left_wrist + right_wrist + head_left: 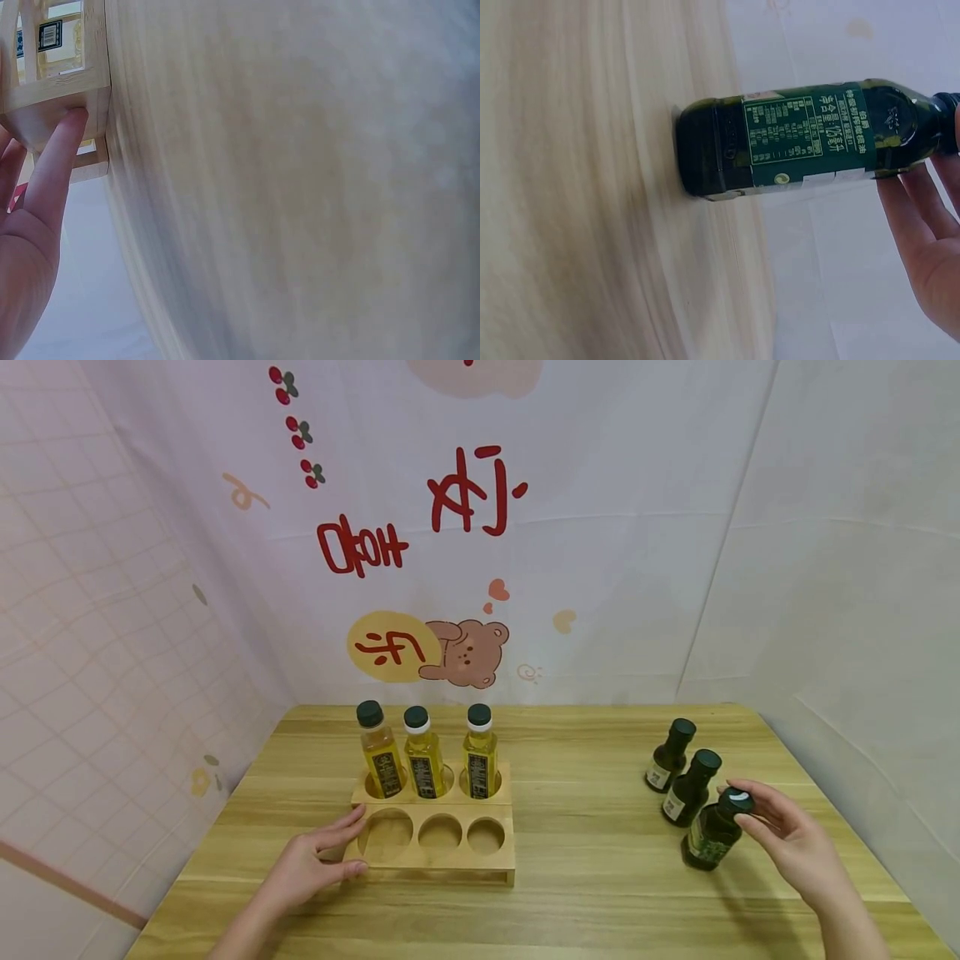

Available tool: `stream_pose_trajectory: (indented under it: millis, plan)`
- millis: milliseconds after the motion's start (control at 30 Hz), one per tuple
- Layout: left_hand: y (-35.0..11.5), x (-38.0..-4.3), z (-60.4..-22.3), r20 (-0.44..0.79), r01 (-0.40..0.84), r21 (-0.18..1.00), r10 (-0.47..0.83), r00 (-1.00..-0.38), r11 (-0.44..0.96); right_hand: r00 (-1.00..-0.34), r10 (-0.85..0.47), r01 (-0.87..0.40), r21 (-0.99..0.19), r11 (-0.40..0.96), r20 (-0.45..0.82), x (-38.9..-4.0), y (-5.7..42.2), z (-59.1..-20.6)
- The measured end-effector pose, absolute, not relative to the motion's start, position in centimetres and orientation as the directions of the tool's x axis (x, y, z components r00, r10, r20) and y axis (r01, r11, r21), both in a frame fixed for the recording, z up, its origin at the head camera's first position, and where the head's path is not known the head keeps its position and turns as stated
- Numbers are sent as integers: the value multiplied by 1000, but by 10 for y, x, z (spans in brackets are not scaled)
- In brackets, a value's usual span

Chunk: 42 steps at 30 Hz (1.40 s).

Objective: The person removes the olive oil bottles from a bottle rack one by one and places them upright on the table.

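My right hand (793, 847) pinches the dark cap of a green olive oil bottle (708, 839) between thumb and fingers. That bottle is slightly tilted, its base close over the table, and the right wrist view shows its green printed label (806, 139). At the left, my left hand (303, 864) touches the end of a stepped wooden bottle rack (431, 858) with its fingertips. In the left wrist view, one straight finger (56, 169) presses against the rack's end face. Three bottles of yellow oil (424, 764) stand in the rack's back row; the front row's three round holes hold nothing.
Two more dark bottles with dark caps, a nearer one (690, 789) and a farther one (670, 756), stand just left of and behind the held bottle. The wood-grain table (585, 860) ends at a printed white cloth (615, 568) behind, with cloth at both sides.
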<state>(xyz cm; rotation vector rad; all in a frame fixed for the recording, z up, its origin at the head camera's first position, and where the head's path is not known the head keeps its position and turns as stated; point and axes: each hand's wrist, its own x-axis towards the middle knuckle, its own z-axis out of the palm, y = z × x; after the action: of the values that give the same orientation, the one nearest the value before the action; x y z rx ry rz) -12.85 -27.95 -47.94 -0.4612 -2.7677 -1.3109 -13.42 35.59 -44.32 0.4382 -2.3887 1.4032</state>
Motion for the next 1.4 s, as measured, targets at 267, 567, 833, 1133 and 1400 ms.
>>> stream_pose_trajectory:
  millis: [267,567,833,1133,1400]
  plan:
    - [-280,-129,-480,160,281,768,252,-954,575,-889,-153,-449,-757,475,431,-137,363,-445]
    - [-280,-129,-480,176,297,756,256,-950,583,-858,-215,-512,-757,405,466,-137,366,-444]
    - [-281,-130,-481,172,294,772,260,-950,563,-850,-266,-526,-767,367,455,-136,368,-438]
    - [-281,-129,-482,170,291,776,259,-951,560,-857,-188,-489,-642,590,480,-131,356,-419]
    - [-281,-129,-482,171,295,769,263,-950,567,-822,-187,-509,-548,664,538,-138,329,-397]
